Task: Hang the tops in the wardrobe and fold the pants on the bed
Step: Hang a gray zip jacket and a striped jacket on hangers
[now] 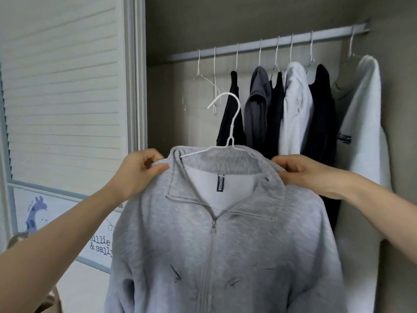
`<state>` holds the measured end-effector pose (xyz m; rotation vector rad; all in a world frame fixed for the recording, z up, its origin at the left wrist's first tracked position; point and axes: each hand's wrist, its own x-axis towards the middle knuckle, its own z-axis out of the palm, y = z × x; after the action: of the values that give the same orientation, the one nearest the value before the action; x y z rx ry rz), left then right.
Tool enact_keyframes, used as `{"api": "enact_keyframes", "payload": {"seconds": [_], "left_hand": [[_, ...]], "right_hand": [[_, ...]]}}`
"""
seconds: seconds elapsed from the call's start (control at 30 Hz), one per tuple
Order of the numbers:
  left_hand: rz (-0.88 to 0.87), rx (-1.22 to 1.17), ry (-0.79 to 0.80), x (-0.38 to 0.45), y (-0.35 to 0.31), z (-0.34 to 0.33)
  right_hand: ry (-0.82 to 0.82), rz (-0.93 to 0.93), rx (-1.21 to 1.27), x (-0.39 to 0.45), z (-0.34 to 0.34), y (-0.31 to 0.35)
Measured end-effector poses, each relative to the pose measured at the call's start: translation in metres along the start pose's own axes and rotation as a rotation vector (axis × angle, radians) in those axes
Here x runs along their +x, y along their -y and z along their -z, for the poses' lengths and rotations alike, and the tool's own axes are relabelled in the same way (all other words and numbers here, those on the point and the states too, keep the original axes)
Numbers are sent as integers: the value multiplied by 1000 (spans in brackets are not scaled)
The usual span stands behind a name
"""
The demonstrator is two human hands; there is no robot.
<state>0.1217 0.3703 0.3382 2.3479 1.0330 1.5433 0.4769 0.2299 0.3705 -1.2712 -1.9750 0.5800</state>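
Observation:
A light grey zip-up jacket [225,240] hangs in front of me on a white wire hanger [232,123], whose hook points up and left. My left hand [140,170] pinches the jacket's left shoulder by the collar. My right hand [302,172] grips the right shoulder by the collar. The zip is closed up to the chest and the collar lies open. Behind it, the open wardrobe's rail [266,45] runs up to the right, well above the hanger's hook.
Several tops, black, dark grey and white [295,109], hang on the rail's right half. Two bare white hangers [203,84] hang at its left end. A slatted wardrobe door [63,86] stands at the left, with a printed box [99,242] below it.

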Motion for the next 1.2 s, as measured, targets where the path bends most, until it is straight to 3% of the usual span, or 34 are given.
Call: {"api": "enact_keyframes", "payload": {"seconds": [0.2,0.3,0.4,0.53,0.7,0.8,0.9,1.13,1.2], "left_hand": [[104,-109,-19,34,-6,-18],[62,-70,10,46,-15,-19],[-14,-205,76,51,-28,-19],[39,-533,236,46,-37,-29],[163,-551,443,29,-36,-35],[152,-564,591,10,-45,-37],[70,-562,628,-9,-63,-40],[87,-605,752,-38,-117,-78],[27,-558,692,-38,-121,-87]], "right_hand": [[-139,-115,245,7,-5,31],[-240,-155,303,14,-6,48],[-323,-178,337,22,-7,70],[-481,-251,310,45,-13,104],[-650,-288,249,87,-22,132],[-710,-310,216,105,-13,134],[-733,-330,176,117,-8,135],[-812,-368,54,138,-1,142],[-832,-383,52,145,1,147]]}}
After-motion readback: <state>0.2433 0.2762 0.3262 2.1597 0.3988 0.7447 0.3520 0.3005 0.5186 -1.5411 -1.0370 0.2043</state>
